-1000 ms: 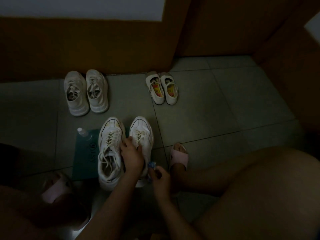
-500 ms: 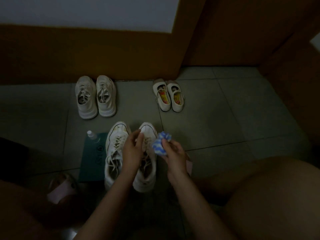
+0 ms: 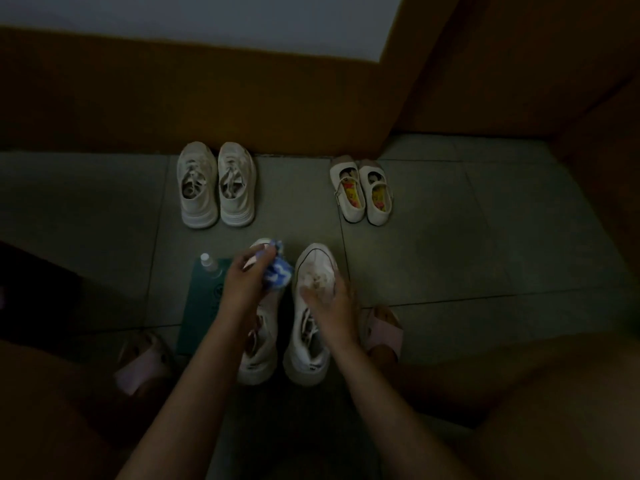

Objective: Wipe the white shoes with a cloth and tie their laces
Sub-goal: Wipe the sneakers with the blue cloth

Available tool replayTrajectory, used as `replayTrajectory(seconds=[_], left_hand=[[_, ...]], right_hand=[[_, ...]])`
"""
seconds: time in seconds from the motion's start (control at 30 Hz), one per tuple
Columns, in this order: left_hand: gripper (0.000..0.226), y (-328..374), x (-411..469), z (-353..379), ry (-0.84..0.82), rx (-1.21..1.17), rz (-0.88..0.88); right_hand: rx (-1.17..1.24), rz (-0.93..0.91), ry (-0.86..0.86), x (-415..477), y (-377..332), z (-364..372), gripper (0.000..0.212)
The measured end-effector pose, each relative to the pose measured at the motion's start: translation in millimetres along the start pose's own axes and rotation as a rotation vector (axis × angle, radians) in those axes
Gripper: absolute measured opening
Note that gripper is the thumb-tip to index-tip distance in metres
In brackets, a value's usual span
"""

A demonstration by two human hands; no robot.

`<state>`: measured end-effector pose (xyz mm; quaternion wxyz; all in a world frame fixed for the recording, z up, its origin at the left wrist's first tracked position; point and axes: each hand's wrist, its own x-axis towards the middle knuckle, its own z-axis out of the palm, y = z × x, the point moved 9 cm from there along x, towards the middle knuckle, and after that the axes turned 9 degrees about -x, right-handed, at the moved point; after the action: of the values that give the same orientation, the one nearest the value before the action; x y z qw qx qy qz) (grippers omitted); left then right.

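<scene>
Two white lace-up shoes stand side by side on the tiled floor in front of me. My left hand [image 3: 244, 280] grips a crumpled blue-and-white cloth [image 3: 278, 271] over the toe of the left shoe [image 3: 259, 355], hiding most of its front. My right hand [image 3: 329, 304] rests on the laces and upper of the right shoe [image 3: 315, 259], fingers spread forward; it is blurred. The right shoe's toe cap shows beyond the fingers. Loose laces lie in both shoes.
A small spray bottle [image 3: 206, 262] stands on a teal mat [image 3: 202, 306] left of the shoes. Another pair of pale sneakers [image 3: 214, 185] and small strap shoes [image 3: 362, 194] sit by the brown wall. My feet in pink slippers [image 3: 384, 332] flank the shoes.
The cloth has passed from my right hand to my left, which moved over the left shoe's toe. My right hand came down onto the right shoe.
</scene>
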<state>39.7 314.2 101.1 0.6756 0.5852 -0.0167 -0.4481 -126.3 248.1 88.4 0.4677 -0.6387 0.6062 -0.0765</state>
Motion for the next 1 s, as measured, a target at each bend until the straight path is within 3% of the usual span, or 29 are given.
replayTrajectory(seconds=[0.07,0.2,0.3,0.5,0.73,0.87,1.0], left_hand=[[0.041,3.8,6.6,-3.1,0.01,-0.005,0.0],[0.019,5.8,13.4,-0.7,0.013,0.088,0.026],[0.012,5.9,16.3,7.0,0.018,0.131,0.062],[0.018,2.1,49.2,36.3,0.048,0.247,0.219],[0.022,-22.8,80.6,94.0,-0.161,0.487,0.241],[0.018,-32.8,71.2,87.6,-0.147,0.495,0.294],[0.011,-38.2,58.4,77.5,-0.128,0.553,0.395]], right_hand=[[-0.118,0.008,-0.057,-0.2,8.7,19.7,0.103],[-0.338,-0.01,-0.031,5.4,16.4,25.0,0.095],[-0.24,-0.068,-0.027,6.2,21.1,18.7,0.085],[0.059,-0.077,-0.089,7.2,35.3,-0.2,0.076],[0.026,-0.115,-0.108,7.3,31.4,-12.4,0.065],[0.011,-0.195,-0.092,7.7,25.9,-23.2,0.056],[0.049,-0.13,-0.092,11.8,36.6,-19.0,0.062]])
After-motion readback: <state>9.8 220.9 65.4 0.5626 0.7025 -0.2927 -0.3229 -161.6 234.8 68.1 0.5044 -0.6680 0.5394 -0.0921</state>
